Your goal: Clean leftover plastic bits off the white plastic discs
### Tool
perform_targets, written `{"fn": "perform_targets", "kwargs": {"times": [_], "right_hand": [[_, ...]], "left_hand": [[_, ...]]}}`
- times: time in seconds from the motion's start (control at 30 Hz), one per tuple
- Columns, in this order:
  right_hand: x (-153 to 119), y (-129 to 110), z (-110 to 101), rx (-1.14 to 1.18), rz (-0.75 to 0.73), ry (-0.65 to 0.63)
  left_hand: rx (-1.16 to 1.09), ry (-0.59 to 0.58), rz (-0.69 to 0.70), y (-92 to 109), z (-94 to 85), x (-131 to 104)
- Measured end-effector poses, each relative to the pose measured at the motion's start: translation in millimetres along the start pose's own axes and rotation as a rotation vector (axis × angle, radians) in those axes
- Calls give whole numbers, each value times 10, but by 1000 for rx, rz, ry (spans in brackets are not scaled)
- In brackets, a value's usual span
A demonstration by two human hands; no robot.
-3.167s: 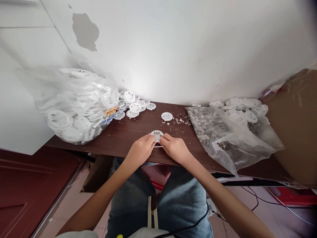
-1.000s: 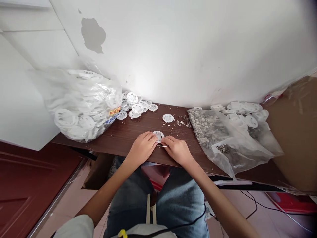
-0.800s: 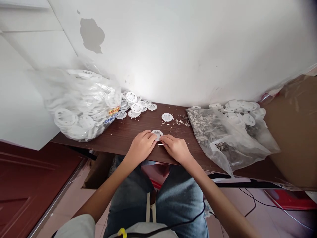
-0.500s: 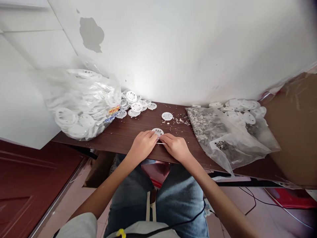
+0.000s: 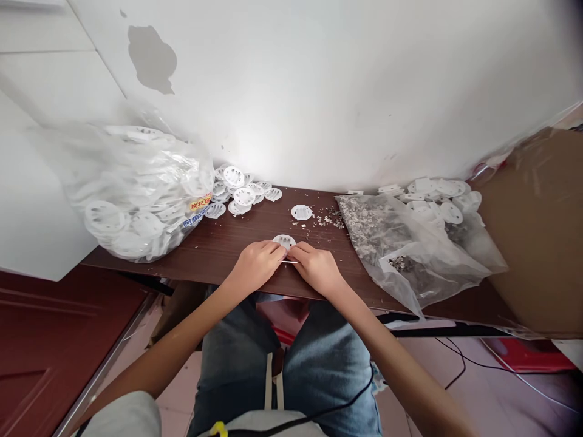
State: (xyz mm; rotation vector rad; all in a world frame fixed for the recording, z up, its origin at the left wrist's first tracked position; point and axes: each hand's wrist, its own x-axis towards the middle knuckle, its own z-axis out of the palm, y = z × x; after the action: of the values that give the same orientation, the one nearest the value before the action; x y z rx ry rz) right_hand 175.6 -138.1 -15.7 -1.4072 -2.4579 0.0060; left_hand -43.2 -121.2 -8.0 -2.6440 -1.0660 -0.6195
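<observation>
Nearest you, your knees in blue denim sit under the front edge of the dark wood-grain worktop [image 5: 237, 243]. On it your left hand [image 5: 255, 265] and right hand [image 5: 316, 270] meet, fingers curled and pinched around a small white slotted disc [image 5: 284, 241] lying flat at the fingertips; a thin pale sliver [image 5: 288, 261] bridges the two hands, though you cannot tell from here what it is. This disc looks mid-way through being worked on.

Further off, a single matching disc [image 5: 301, 212] lies beside a scatter of small chips [image 5: 325, 218]. To the left a bulging clear plastic bag [image 5: 136, 194] holds a great many discs, with a loose heap [image 5: 239, 191] spilling beside it, so plenty appears left. To the right, a crinkled clear bag of grey scraps [image 5: 410, 255] lies before another pile of white pieces [image 5: 437, 197] against the matt white wall [image 5: 341, 91].
</observation>
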Motion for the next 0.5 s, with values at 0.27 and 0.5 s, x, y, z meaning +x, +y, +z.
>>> {"fn": "perform_targets", "kwargs": {"times": [0.27,0.5], "right_hand": [[-19,36,47,17,-15,27],[-13,29,53,8,-24,29]], "left_hand": [[15,16,-14,-7,42,-19],[-69,-8,43,-35,23,-10]]}}
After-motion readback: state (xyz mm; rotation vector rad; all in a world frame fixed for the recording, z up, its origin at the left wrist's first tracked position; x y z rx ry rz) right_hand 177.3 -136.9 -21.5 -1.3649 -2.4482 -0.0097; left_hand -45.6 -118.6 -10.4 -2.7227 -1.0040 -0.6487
